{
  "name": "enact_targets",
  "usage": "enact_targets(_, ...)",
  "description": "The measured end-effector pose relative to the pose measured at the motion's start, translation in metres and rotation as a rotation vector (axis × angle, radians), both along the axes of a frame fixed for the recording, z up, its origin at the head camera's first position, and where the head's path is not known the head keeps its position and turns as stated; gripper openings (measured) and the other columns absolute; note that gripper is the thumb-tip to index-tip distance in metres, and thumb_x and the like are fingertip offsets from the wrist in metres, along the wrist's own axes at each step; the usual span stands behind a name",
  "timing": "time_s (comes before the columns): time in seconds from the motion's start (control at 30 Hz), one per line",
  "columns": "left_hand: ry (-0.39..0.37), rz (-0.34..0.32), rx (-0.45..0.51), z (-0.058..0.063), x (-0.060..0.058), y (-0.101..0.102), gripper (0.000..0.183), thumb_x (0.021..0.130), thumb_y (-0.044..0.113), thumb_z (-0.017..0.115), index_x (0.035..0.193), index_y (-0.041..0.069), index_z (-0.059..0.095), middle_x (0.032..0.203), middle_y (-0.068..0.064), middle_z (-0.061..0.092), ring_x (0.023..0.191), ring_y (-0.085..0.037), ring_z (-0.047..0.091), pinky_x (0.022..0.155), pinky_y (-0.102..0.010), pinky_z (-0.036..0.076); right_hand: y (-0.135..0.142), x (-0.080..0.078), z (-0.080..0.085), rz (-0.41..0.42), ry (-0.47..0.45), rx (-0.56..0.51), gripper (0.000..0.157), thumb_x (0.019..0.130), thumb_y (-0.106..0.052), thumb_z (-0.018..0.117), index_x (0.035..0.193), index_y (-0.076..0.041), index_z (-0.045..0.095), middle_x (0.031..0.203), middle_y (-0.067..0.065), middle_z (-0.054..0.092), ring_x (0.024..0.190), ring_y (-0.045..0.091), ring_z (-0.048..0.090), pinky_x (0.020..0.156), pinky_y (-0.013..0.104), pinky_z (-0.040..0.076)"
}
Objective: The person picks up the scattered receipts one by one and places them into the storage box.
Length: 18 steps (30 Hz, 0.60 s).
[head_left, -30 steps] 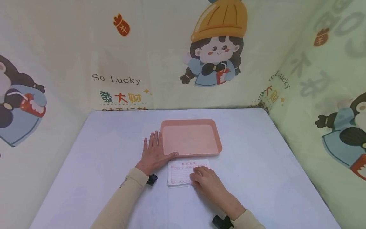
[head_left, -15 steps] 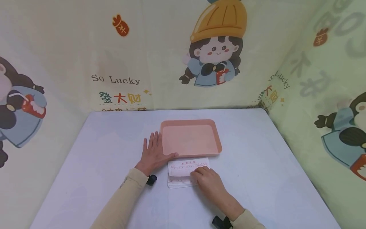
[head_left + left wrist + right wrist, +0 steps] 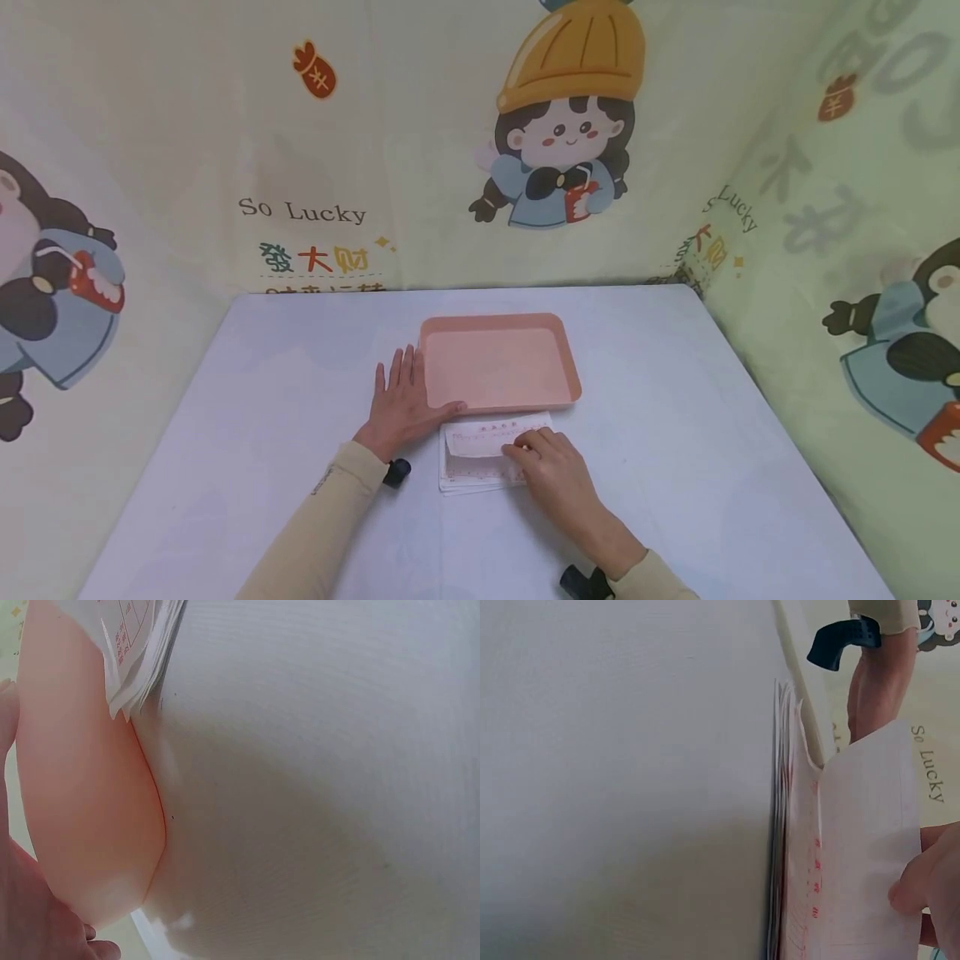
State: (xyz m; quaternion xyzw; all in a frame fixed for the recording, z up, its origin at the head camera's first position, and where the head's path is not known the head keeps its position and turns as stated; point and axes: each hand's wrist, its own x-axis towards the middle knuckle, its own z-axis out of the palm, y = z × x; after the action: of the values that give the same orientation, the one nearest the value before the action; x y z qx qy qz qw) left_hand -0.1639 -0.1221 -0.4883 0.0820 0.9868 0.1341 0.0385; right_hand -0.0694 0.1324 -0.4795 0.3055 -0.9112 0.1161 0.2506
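Paper pad point(image 3: 476, 473), beneath right fingers point(image 3: 528, 457), top sheet point(image 3: 478, 442) pinched between them

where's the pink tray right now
In the head view, the pink tray lies near the middle of the white table, just beyond the paper pad, with the left hand at its left side.

Soft, even light falls over the smooth white rectangular desk point(image 3: 675, 467) before me; the 2 wrist views look dimmer, with broad, soft-edged shadows.
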Motion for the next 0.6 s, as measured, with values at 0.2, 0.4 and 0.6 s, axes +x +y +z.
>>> enact_targets(0.2,-0.004,-0.003,0.009,0.001,0.0,0.0,0.12,0.081,0.083,0.046,0.158,-0.002,0.008,0.166,-0.022,0.008,0.154,-0.039,0.002,0.122,-0.061,0.001,0.005,-0.001,0.007,0.002,0.036,-0.038,0.032,0.069,0.003,0.085,0.093,-0.016,0.079,0.089,-0.003,0.069,0.084,0.016,0.06,0.07,0.029,0.048)
enact_targets(0.4,0.002,-0.005,0.01,0.002,0.001,0.001,0.12,0.082,0.083,0.046,0.158,-0.002,0.008,0.166,-0.022,0.008,0.155,-0.039,0.002,0.122,-0.061,0.0,0.01,0.0,0.016,-0.012,0.055,-0.055,0.036,0.064,0.004,0.088,0.093,-0.015,0.079,0.09,-0.001,0.069,0.086,0.017,0.06,0.07,0.03,0.047)
enact_targets(0.6,0.008,0.0,0.015,0.004,0.002,0.0,0.119,0.082,0.081,0.048,0.157,-0.002,0.009,0.165,-0.023,0.01,0.154,-0.039,0.004,0.121,-0.061,0.002,0.014,-0.002,0.025,0.04,0.097,-0.12,0.035,0.066,0.008,0.081,0.094,-0.012,0.078,0.09,0.002,0.068,0.086,0.02,0.06,0.072,0.033,0.046)
